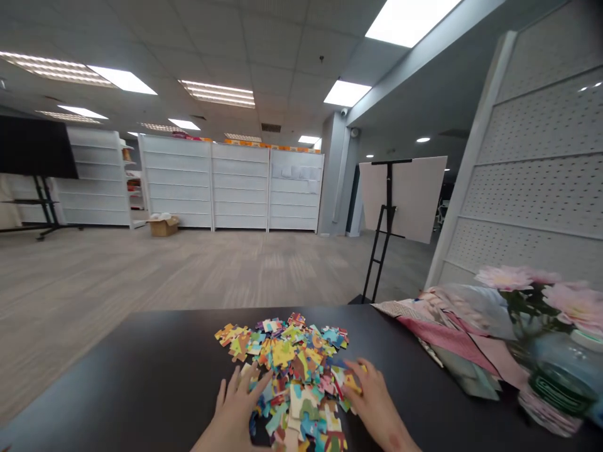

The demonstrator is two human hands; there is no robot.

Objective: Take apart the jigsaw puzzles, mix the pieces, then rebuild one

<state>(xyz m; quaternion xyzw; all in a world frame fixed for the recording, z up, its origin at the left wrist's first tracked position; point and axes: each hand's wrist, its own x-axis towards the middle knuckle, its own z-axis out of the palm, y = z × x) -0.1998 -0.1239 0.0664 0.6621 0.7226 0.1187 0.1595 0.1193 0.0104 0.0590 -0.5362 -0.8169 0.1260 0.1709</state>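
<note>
A heap of colourful jigsaw puzzle pieces lies on a black table, near its front middle. My left hand rests flat on the left side of the heap, fingers spread over the pieces. On the heap's right side, my right hand has its fingers curled against several pieces. I cannot tell whether it grips one.
Folded patterned cloths lie on the table's right part. Pink flowers and a clear plastic bottle stand at the far right. Beyond the table are a black easel with a white board, white shelving and a pegboard wall.
</note>
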